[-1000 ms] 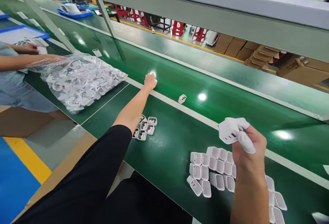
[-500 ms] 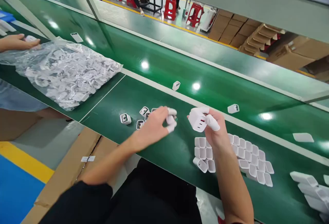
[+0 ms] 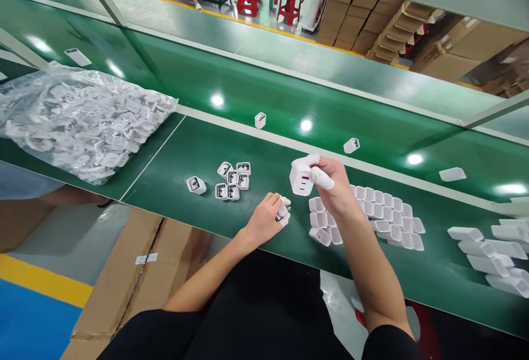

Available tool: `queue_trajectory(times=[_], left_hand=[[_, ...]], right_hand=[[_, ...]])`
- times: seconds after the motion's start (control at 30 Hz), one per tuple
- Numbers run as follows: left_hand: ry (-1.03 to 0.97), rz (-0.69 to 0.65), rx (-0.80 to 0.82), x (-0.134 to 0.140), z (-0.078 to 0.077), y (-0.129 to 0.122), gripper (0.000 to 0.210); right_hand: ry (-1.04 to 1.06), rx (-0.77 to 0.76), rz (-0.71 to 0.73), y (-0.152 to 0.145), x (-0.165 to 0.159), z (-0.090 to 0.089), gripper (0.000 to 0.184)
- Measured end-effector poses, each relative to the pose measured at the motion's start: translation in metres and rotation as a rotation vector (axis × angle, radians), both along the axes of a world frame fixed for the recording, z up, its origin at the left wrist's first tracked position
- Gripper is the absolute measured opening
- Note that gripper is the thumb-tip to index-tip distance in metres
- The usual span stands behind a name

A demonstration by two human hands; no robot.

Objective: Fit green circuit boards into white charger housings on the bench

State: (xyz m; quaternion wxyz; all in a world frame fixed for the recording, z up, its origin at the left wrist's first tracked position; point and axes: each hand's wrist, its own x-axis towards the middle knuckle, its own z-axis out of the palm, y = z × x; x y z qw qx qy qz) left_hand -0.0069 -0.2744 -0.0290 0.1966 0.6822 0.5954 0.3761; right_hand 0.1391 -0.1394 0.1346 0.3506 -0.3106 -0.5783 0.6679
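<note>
In my right hand (image 3: 336, 189) is a white charger housing (image 3: 300, 179), raised above the bench, with port slots on the side facing me. White finger covers sit on the thumb and fingertips. My left hand (image 3: 264, 219), lower and to the left, is closed around a small charger circuit board (image 3: 288, 207); only its green and metal edge shows between the white-covered fingertips. Left of that hand, several open white housings with circuit boards inside (image 3: 232, 177) stand in a cluster. One more filled housing (image 3: 196, 185) lies apart from them.
A clear bag of white parts (image 3: 99, 128) covers the bench's left. Empty white housings (image 3: 388, 211) stand in rows beyond my right forearm, with more lying loose (image 3: 487, 255) at far right. A cardboard box (image 3: 140, 288) is below the bench edge. Another person's leg shows at left.
My left hand has moved down and slightly right, away from the cluster of filled housings, with the circuit board in it. My right hand still holds the charger housing; the view has shifted.
</note>
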Motion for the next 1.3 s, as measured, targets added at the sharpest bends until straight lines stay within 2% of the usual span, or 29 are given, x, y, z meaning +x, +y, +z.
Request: queue_trajectory(times=[0.17,0.23,0.33,0.47,0.57,0.7,0.83,0.93,1.0,1.07,1.13,1.2,1.3], left_hand=[[-0.005,-0.001,-0.006,0.001,-0.002,0.0,0.035],[-0.009,0.0,-0.01,0.001,-0.002,0.0,0.035],[-0.007,0.001,-0.006,0.001,-0.001,0.001,0.033],[-0.022,-0.003,0.015,-0.001,-0.003,0.002,0.033],[-0.026,-0.008,0.027,-0.001,-0.006,0.002,0.031],[-0.021,-0.006,0.027,0.0,-0.008,0.003,0.03],[-0.037,-0.007,0.038,0.001,-0.008,0.003,0.031],[-0.142,0.016,0.067,0.0,-0.006,0.002,0.031],[-0.228,0.042,0.074,-0.001,-0.006,-0.001,0.033],[-0.285,0.068,0.062,-0.002,-0.005,-0.003,0.036],[-0.373,0.097,0.085,-0.002,-0.004,-0.006,0.038],[-0.502,0.133,0.176,0.0,0.0,-0.007,0.047],[-0.623,0.138,0.357,0.008,0.011,-0.008,0.072]], right_hand=[[-0.099,0.128,0.014,0.047,-0.008,-0.029,0.048],[-0.278,0.265,-0.041,0.075,-0.013,-0.043,0.054],[-0.698,0.47,-0.2,0.119,-0.024,-0.061,0.059],[-0.962,0.588,-0.375,0.166,-0.041,-0.08,0.045],[-1.072,0.637,-0.425,0.185,-0.054,-0.093,0.038],[-1.13,0.641,-0.451,0.19,-0.067,-0.107,0.034],[-1.126,0.683,-0.444,0.182,-0.074,-0.105,0.035],[-1.08,0.741,-0.468,0.169,-0.066,-0.085,0.043],[-0.962,0.796,-0.49,0.151,-0.051,-0.066,0.043],[-0.762,0.834,-0.488,0.122,-0.027,-0.048,0.036],[-0.583,0.838,-0.423,0.085,0.002,-0.034,0.026],[-0.496,0.753,-0.315,0.043,0.031,-0.026,0.016],[-0.501,0.519,-0.168,-0.019,0.063,-0.029,0.011]])
